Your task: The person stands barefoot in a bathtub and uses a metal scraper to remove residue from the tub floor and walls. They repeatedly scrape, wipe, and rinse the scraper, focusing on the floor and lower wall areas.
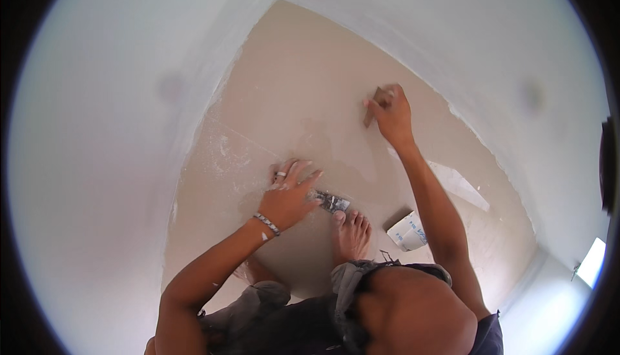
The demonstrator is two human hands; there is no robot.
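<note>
My right hand (393, 113) is at the upper middle right, its fingers closed on a small flat brown piece (370, 115) that looks like folded sandpaper; both are somewhat blurred. Lower and to the left, my left hand (290, 193) is spread low over the dusty beige floor (310, 64), with a ring on one finger and a bracelet at the wrist. Whether it presses on the floor I cannot tell. Beside its fingertips lies a dark flat blade (334, 202), smeared with white, its left end partly hidden by the hand.
A bare foot (352, 234) stands just below the blade. Right of it lies a curled sheet of sandpaper (408, 233), its printed white back showing. Pale walls (121, 113) enclose the floor on the left and right (460, 40), meeting in a corner at the top. White dust and scuffs mark the floor.
</note>
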